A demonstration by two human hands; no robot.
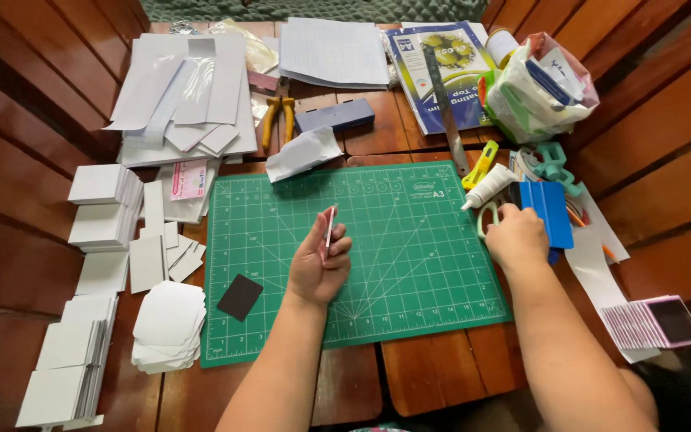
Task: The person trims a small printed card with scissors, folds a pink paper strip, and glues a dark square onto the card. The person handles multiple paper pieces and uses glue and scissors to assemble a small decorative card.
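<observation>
Holding a thin pink-edged card [329, 230] upright in a closed grip, the left hand [319, 264] hovers over the green cutting mat [409, 264]. At the mat's right edge, the right hand [516, 237] curls onto pale-handled scissors [485, 216], beside a blue squeegee [547, 210] on the wooden table [425, 372].

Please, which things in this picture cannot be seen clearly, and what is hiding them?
All in the head view:
- Scissors: mostly covered by the right hand; only a pale handle loop shows.
- Thin card in the left hand: seen edge-on, so its face is hidden.
- White bag: its contents are crumpled together, too small to tell.
- Bottom paper stack: cut off by the lower picture edge.
- Pliers: jaws hidden under papers.
</observation>
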